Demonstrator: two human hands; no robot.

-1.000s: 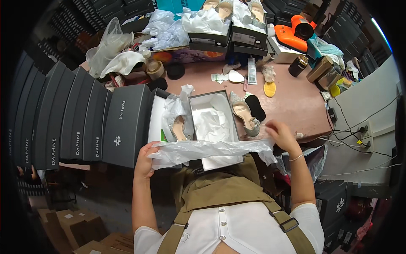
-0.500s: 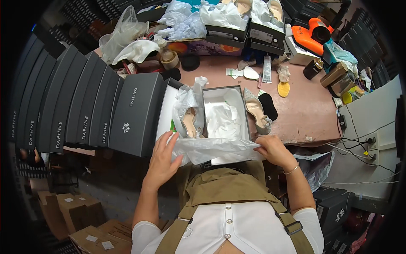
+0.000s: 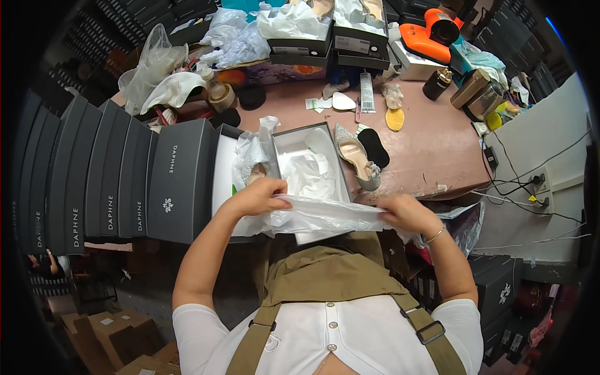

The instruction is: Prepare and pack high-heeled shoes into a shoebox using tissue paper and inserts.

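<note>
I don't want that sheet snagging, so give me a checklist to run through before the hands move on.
1. Left hand pinching the white sheet: ok.
2. Right hand pinching its other end: ok.
3. Sheet clear of the open shoebox: not ok, it stretches across the near end.
4. Silver shoe right of the box, clear of both hands: ok.
5. Left-side shoe fully visible: not ok, partly hidden.
6. Sheet free of tears: cannot tell.

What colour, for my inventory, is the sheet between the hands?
White: the sheet shows best in head view.
</note>
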